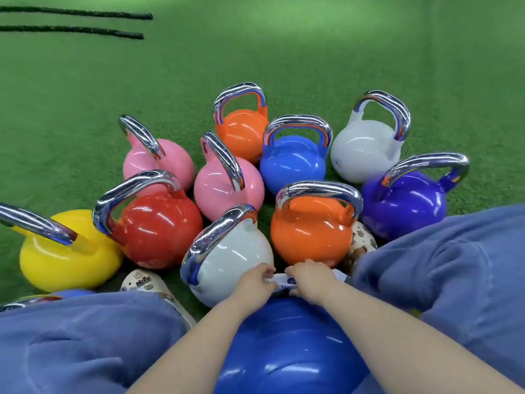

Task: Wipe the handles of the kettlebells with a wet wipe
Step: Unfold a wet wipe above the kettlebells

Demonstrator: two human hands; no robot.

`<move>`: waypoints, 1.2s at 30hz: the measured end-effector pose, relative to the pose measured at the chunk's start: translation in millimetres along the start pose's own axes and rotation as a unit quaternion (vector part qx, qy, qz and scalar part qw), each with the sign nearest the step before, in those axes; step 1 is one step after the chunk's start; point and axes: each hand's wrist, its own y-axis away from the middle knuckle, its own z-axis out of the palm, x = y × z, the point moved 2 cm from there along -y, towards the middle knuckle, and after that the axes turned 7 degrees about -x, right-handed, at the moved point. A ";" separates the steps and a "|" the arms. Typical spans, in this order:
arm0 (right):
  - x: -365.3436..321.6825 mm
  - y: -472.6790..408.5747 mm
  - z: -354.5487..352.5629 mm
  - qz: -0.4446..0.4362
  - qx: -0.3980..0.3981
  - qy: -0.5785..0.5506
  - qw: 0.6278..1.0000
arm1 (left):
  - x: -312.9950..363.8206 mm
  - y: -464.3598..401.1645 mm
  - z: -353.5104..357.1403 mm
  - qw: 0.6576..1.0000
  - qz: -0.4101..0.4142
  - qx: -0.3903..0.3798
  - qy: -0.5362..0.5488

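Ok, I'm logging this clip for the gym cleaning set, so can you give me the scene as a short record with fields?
setting: green turf floor
kettlebells: cluster of coloured ones with chrome handles, upright on the turf
nearest kettlebell: big blue one between the knees
left hand: pinching one end of a small white wipe packet
right hand: pinching the other end
handle wiping: not yet started, no handle touched
also in view: two black ropes far left

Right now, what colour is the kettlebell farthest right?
Purple, with a chrome handle; the kettlebell farthest right shows in the head view, the only one.
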 end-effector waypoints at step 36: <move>-17.1 70.5 -148.7 -0.096 0.267 -0.694 0.662 | 94.5 64.1 -75.5 0.827 0.150 -0.036 0.541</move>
